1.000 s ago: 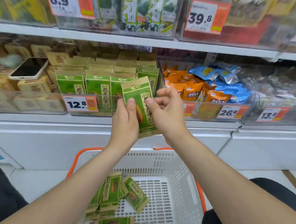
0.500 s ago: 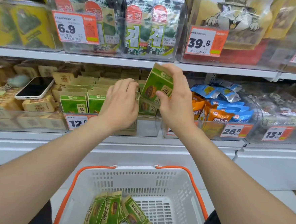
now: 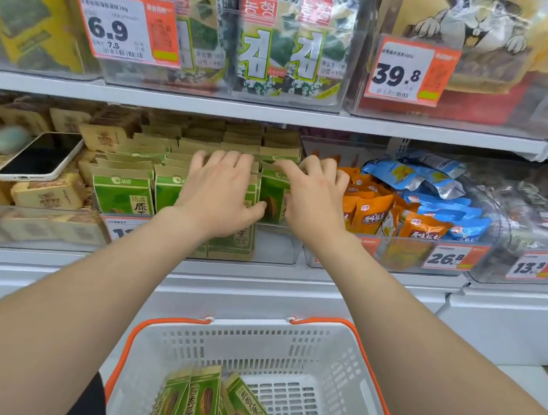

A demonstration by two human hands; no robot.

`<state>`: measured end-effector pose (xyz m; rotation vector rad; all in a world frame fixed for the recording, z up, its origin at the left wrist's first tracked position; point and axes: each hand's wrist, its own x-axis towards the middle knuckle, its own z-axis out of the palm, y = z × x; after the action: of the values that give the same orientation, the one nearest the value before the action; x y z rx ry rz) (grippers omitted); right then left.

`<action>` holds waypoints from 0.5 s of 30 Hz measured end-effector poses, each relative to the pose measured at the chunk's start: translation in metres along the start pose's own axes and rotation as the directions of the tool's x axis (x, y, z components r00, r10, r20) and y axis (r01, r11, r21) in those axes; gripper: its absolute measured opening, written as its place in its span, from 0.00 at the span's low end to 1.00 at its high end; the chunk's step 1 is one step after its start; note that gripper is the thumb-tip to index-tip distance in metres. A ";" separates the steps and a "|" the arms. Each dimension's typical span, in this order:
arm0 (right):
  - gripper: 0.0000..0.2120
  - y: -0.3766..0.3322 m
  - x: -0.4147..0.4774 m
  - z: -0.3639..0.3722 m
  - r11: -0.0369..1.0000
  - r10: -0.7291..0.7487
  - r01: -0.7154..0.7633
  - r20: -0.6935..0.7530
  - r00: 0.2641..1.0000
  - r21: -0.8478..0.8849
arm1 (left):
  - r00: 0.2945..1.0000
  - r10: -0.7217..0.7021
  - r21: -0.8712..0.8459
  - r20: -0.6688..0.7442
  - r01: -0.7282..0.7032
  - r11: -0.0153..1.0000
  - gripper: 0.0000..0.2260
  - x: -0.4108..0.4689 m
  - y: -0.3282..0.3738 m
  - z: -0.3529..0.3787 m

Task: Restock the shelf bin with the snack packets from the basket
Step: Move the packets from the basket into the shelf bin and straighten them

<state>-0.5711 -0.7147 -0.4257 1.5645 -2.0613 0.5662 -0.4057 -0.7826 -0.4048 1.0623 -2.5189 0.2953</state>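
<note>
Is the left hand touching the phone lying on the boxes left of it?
Apart. The head view shows the left hand resting on the green packets, with a stretch of packet tops plainly between it and the phone.

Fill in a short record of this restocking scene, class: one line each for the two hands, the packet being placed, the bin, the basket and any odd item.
left hand: open, fingers laid over the packet tops in the bin
right hand: holds the green snack packet near its top edge
green snack packet: upright, between the two hands
shelf bin: clear-fronted, rows of matching green packets
basket: white, orange handles, below the shelf
basket packets: several green ones lie inside
phone: lies on cream packets in the bin further left
</note>
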 end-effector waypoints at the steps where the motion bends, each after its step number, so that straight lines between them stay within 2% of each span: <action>1: 0.32 0.000 0.002 0.000 0.999 0.016 -0.016 -0.013 1.000 -0.031 | 1.000 -0.003 0.008 -0.008 0.003 1.000 0.35 0.001 0.000 0.001; 6: 0.28 0.004 0.005 -0.002 0.997 0.069 -0.071 -0.053 0.996 -0.033 | 0.999 -0.012 0.028 -0.040 0.014 1.000 0.34 0.000 0.003 0.004; 9: 0.29 0.002 0.003 -0.001 0.996 0.075 -0.077 -0.046 0.996 -0.043 | 0.999 -0.023 -0.001 -0.046 0.023 1.000 0.33 -0.003 0.006 0.004; 12: 0.29 0.000 -0.001 -0.004 0.995 0.059 -0.067 -0.100 0.993 -0.078 | 0.997 0.017 -0.059 -0.073 -0.021 0.998 0.33 -0.007 0.009 0.003; 15: 0.20 0.001 -0.005 -0.008 0.995 0.041 -0.051 -0.109 0.993 -0.089 | 0.992 0.091 -0.042 -0.089 -0.095 0.995 0.27 -0.012 0.011 0.001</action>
<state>-0.5694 -0.7056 -0.4221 1.4077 -2.0179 0.5522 -0.4062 -0.7674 -0.4114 0.8959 -2.4887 0.3015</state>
